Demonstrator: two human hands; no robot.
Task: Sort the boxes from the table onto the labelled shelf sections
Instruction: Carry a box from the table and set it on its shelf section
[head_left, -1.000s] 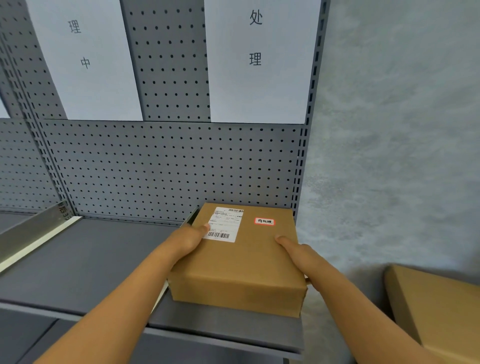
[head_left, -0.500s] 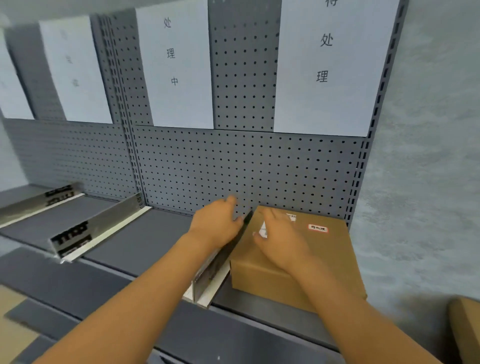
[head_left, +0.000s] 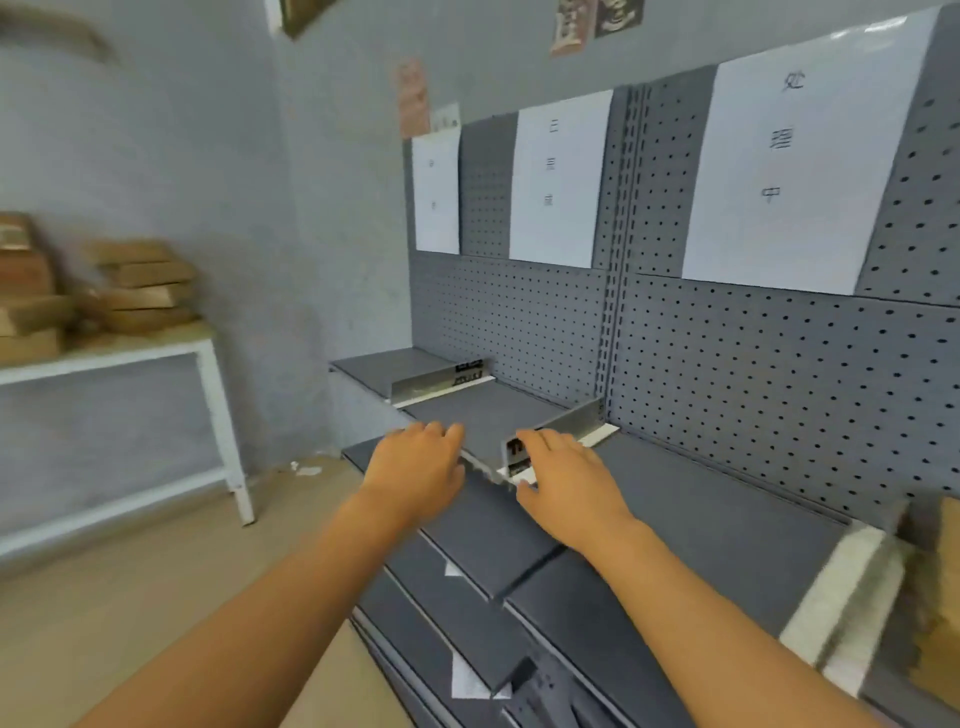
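Hands (head_left: 415, 470) off box (head_left: 935, 582), now far right

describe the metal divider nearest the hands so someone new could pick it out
Start at the grey pegboard shelf unit along the right wall and drop to its shelf level. The nearer metal divider stands upright, running from the pegboard to the front edge between the two hands. Unlike the farther divider, its front end sits beside the right hand.

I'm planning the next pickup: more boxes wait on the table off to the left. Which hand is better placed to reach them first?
Probably the left hand. Both hands are empty over the shelf, but the left is on the side nearer the table with the stacked boxes; the right hand would have to cross the body.
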